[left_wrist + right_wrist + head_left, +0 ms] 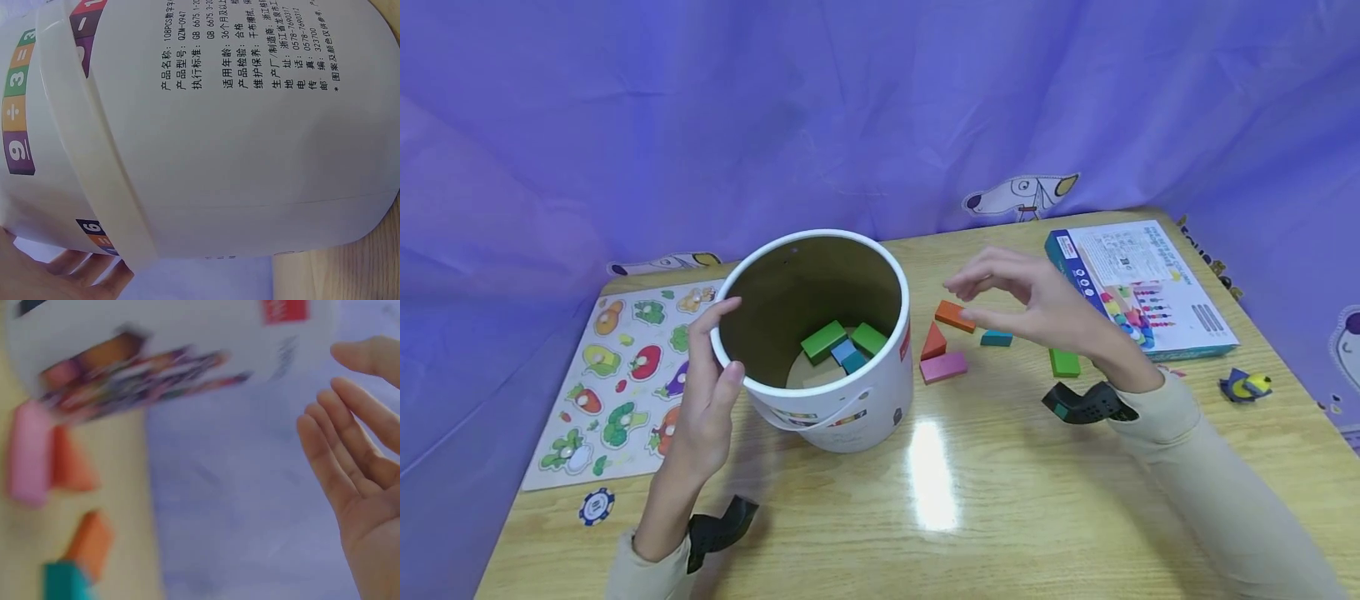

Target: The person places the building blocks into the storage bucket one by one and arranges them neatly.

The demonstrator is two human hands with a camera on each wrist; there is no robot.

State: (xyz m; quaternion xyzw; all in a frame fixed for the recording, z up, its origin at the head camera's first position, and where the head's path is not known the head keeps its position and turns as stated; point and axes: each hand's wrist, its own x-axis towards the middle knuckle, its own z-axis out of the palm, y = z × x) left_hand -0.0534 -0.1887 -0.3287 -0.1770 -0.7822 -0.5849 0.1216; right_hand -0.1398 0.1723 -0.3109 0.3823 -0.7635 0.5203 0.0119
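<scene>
Closest in, a beige sleeve point(651, 571) with a black wrist strap point(724, 532) on it comes up from the lower left, and a blue-and-white chip point(597, 506) lies flat on the tabletop point(1015, 525) just beside it. And here's the left hand point(703, 400), grasping the big white bucket point(857, 425) by its left side, thumb and a fingertip at the rim, other fingers laid against the outer wall in the left wrist view! The bucket has the middle of the tabletop; whether its base sits quite flat, I cannot tell. Its handle point(812, 427) hangs across the near side, and down inside it's green blocks point(823, 342), a blue block point(843, 352) and a teal block point(853, 362), bunched together at the bottom. Over to the left, a vegetable puzzle board point(553, 477) lies partly behind that hand. Across on the right, the right hand point(1033, 300) hangs above the tabletop, released, thumb and fingers parted! A green block point(1064, 363) lies below its wrist, a blue-and-yellow toy point(1245, 385) well out to the right. Just right of the bucket, a pink block point(943, 367) nudges up to a red triangle point(933, 342), with a teal piece point(996, 338) and an orange block point(955, 316) beyond. Farther back, a picture box point(1142, 287) lies at an angle, and behind everything hangs a purple curtain point(850, 108) printed with dogs!
</scene>
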